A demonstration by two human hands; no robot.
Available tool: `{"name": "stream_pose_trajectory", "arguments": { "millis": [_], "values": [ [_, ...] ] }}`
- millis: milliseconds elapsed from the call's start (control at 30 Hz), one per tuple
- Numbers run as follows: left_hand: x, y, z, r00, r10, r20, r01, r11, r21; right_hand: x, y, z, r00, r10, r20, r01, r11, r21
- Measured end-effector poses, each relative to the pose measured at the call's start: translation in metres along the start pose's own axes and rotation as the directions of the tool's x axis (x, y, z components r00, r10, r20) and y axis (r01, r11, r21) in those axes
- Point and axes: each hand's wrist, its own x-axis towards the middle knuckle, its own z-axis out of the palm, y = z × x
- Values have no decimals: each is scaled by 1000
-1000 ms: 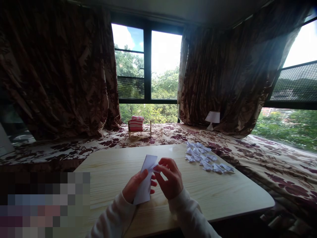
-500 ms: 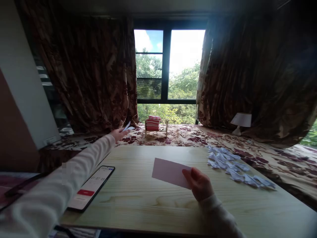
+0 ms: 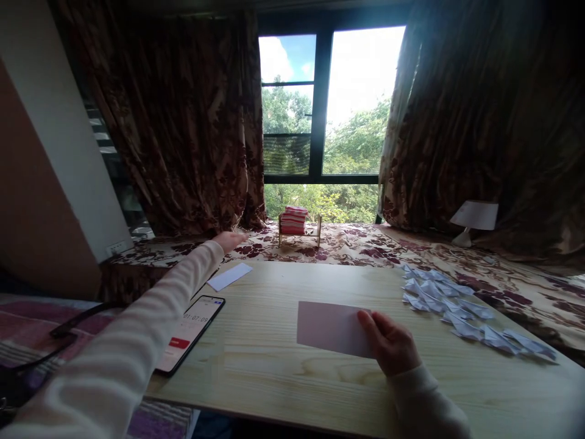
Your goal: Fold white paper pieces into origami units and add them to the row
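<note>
- Lower right of centre, I have the right hand (image 3: 390,342) pinching a paper sheet (image 3: 331,329) over the table (image 3: 274,390).
- Left of centre, my left hand (image 3: 232,242) reaches out, fingers extended and unclenched.
- Just below it, a white strip (image 3: 230,277), near the phone (image 3: 201,323).
- Right side, folded papers (image 3: 429,291) cluster.

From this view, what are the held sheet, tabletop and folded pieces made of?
Held sheet: probably matte paper; thin, no visible gloss.
Tabletop: wood or wood-look laminate, faint sheen; wavy grain shows, but can't tell which.
Folded pieces: likely matte white paper, holding crisp creases.
</note>
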Motion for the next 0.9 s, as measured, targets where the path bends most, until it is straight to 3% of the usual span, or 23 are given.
{"name": "stream_pose_trajectory", "arguments": {
  "millis": [100, 200, 300, 367, 433, 533, 633, 900],
  "values": [
    [-27, 37, 11, 1000, 21, -18, -25, 947, -322, 2, -6, -4, 995, 95, -41, -92, 994, 59],
    [-81, 61, 57, 997, 62, 35, -29, 810, -586, 7, -2, -9, 956, 269, -117, -246, 952, 180],
    [-126, 68, 116, 988, 33, 152, 91, 671, -736, 14, 8, -12, 891, 431, -141, -373, 874, 313],
    [-139, 68, 145, 970, 42, 238, 171, 579, -797, 15, 10, -10, 894, 442, -70, -385, 840, 382],
    [-140, 67, 161, 961, 51, 273, 212, 504, -838, 11, 6, -4, 919, 393, 31, -368, 827, 425],
    [-137, 63, 166, 975, 5, 222, 199, 426, -883, 1, -6, 7, 931, 300, 210, -364, 813, 455],
    [-139, 58, 161, 987, -41, 158, 161, 411, -897, -8, -14, 16, 897, 239, 372, -394, 812, 430],
    [-151, 63, 161, 973, 44, 225, 184, 437, -880, -2, -15, 11, 918, 135, 374, -339, 757, 559]
  ]
}}
